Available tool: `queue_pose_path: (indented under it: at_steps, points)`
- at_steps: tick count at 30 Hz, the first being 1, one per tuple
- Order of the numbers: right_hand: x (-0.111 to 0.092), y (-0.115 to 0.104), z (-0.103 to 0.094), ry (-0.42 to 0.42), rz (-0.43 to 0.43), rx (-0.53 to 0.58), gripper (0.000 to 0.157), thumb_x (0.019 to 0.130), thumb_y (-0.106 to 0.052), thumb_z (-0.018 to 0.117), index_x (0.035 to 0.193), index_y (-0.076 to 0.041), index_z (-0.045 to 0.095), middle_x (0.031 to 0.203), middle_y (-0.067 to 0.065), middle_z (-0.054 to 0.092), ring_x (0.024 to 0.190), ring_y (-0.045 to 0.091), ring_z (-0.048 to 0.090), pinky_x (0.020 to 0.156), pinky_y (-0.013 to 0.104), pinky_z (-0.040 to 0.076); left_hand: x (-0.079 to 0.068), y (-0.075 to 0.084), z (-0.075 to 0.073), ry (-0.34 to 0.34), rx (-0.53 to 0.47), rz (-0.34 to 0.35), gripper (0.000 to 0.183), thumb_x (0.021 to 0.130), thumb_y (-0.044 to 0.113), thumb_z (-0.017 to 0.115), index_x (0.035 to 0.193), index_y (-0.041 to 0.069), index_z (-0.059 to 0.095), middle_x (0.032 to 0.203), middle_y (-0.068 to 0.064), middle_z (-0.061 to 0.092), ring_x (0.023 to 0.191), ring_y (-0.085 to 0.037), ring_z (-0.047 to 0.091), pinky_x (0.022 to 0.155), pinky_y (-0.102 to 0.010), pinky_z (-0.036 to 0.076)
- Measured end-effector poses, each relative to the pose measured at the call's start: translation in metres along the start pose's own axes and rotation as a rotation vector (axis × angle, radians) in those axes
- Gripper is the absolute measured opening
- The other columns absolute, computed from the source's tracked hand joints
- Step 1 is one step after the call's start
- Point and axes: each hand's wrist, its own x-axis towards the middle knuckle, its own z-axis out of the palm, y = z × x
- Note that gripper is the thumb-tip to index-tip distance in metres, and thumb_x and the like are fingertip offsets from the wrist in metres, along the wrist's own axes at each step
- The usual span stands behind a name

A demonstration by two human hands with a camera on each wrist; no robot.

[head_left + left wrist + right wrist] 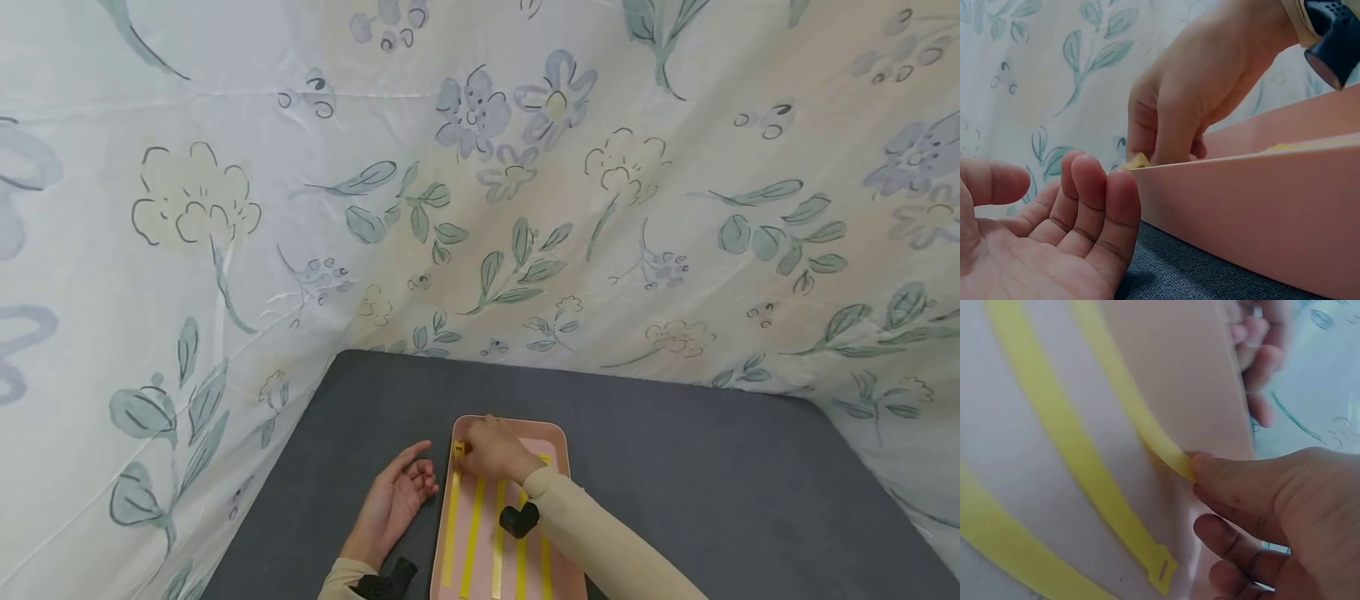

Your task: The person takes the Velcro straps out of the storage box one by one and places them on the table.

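My right hand (495, 450) reaches over a shallow pink tray (553, 428) and pinches one end of the leftmost yellow hook-and-loop cable tie (451, 521). In the right wrist view, thumb and forefinger grip that tie (1124, 390), whose end lifts beside the tray wall. Several more yellow cable ties lie lengthwise in the tray; the neighbouring one (1079, 462) shows a slotted, wider head. Just outside the tray's left side is my left hand (397, 500), palm turned up, fingers loosely bent around nothing. From the left wrist view, its fingertips (1124, 197) appear near the tray wall.
The tray sits on a dark grey table (675, 483), which extends to both sides. A flower-patterned cloth (525, 208) hangs behind and along the left. Black wrist devices (519, 521) are strapped over both beige sleeves.
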Motion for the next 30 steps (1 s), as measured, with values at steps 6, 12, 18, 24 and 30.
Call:
queue_pose_path:
  at_steps: [6, 12, 18, 24, 30]
  points:
    - [-0.002, 0.002, -0.004, -0.053, 0.096, 0.368, 0.031, 0.093, -0.021, 0.073, 0.067, -0.008, 0.062, 0.054, -0.008, 0.031, 0.047, 0.01, 0.029, 0.05, 0.025, 0.026, -0.002, 0.001, 0.0, 0.009, 0.005, -0.014, 0.046, 0.111, 0.029, 0.033, 0.15, 0.005, 0.03, 0.089, 0.003, 0.059, 0.078, -0.009, 0.057, 0.08, -0.026, 0.053]
    - [-0.007, -0.002, -0.011, -0.053, 0.147, 0.566, 0.017, 0.096, -0.015, 0.068, 0.087, -0.001, 0.07, 0.062, -0.004, 0.038, 0.051, 0.012, 0.032, 0.052, 0.026, 0.028, -0.005, 0.003, -0.001, 0.007, 0.003, -0.022, 0.046, 0.111, 0.029, 0.032, 0.151, 0.005, 0.031, 0.089, 0.002, 0.061, 0.078, -0.009, 0.057, 0.08, -0.026, 0.053]
    - [-0.013, -0.007, -0.022, 0.016, 0.216, 0.699, 0.02, 0.094, -0.025, 0.071, 0.093, -0.005, 0.074, 0.087, 0.0, 0.066, 0.078, 0.015, 0.057, 0.067, 0.027, 0.044, -0.007, 0.005, -0.001, 0.006, 0.013, -0.022, 0.045, 0.111, 0.029, 0.032, 0.149, 0.005, 0.033, 0.09, 0.002, 0.061, 0.077, -0.009, 0.057, 0.08, -0.026, 0.053]
    - [-0.021, -0.012, -0.034, 0.068, 0.218, 0.785, 0.024, 0.095, -0.031, 0.07, 0.105, -0.01, 0.076, 0.106, 0.004, 0.074, 0.102, 0.022, 0.065, 0.094, 0.046, 0.053, -0.008, 0.005, 0.0, 0.022, 0.021, -0.025, 0.044, 0.111, 0.03, 0.033, 0.148, 0.006, 0.035, 0.089, 0.002, 0.061, 0.077, -0.009, 0.057, 0.081, -0.026, 0.054]
    - [-0.028, -0.013, -0.043, 0.101, 0.223, 0.891, 0.024, 0.097, -0.029, 0.068, 0.11, -0.008, 0.072, 0.105, 0.005, 0.073, 0.107, 0.034, 0.064, 0.097, 0.052, 0.051, -0.012, 0.003, -0.002, 0.034, 0.005, -0.031, 0.042, 0.11, 0.03, 0.035, 0.145, 0.006, 0.038, 0.089, 0.002, 0.061, 0.078, -0.01, 0.059, 0.08, -0.027, 0.053]
